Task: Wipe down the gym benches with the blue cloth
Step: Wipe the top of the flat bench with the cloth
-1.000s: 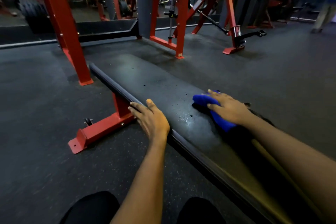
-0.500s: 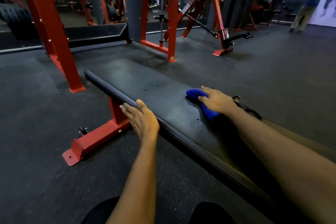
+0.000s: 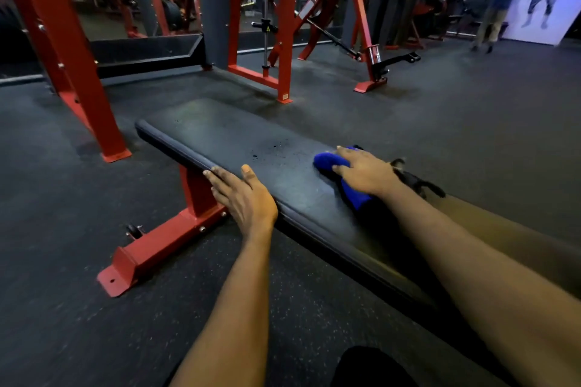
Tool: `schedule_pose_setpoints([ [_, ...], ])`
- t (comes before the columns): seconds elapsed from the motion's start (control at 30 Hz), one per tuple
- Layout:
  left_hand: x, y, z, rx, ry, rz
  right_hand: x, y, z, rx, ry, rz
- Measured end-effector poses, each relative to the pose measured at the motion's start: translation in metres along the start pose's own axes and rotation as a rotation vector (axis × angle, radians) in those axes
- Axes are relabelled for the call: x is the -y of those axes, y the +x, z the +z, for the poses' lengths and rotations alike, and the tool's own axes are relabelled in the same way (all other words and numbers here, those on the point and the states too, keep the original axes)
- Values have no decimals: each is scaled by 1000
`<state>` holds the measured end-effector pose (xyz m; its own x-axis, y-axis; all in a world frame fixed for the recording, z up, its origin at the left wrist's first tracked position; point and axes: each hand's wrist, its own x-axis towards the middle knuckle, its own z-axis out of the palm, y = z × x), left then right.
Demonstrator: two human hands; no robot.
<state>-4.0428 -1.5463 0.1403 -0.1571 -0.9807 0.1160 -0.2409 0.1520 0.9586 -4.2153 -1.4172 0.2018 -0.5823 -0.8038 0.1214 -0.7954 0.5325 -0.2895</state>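
A flat black gym bench [image 3: 226,138] on a red frame runs from the far left toward the lower right. A blue cloth [image 3: 327,161] lies on its pad near the middle. My right hand [image 3: 364,173] presses flat on the cloth with straight fingers. Over the near edge of the pad rests my left hand [image 3: 243,195], its fingers extended, holding nothing. Wet specks show on the pad just left of the cloth.
The bench's red foot [image 3: 147,256] sticks out on the rubber floor at left. A red rack post [image 3: 72,72] stands at the far left, other red machines [image 3: 345,28] behind. A black strap [image 3: 415,182] lies past my right wrist. A person [image 3: 496,9] stands at the far right.
My right hand with the cloth has slid a little farther along the pad. My view has tilted up, showing more of the room. The left hand stays on the edge.
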Motion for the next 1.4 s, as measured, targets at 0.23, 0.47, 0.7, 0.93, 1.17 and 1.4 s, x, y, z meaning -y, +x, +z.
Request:
schedule_pose_setpoints([
  [0.23, 5, 2, -1, 9, 16, 17, -4, -83, -8, 83, 83, -350],
  [0.47, 0, -1, -5, 15, 8, 27, 40, -58, 6, -28, 29, -255],
  [0.7, 0, -1, -12, 74, 28, 30, 17, -101, -10, 118, 61, -413],
  [0.93, 3, -1, -13, 64, 65, 28, 55, -99, 9, 17, -33, -474],
  [1.17, 3, 45, -30, 8, -15, -89, 40, -55, 5, 40, 37, -281],
  [1.4, -18, 72, -11, -88, -7, -179, 38, -83, 5, 117, 84, -523],
])
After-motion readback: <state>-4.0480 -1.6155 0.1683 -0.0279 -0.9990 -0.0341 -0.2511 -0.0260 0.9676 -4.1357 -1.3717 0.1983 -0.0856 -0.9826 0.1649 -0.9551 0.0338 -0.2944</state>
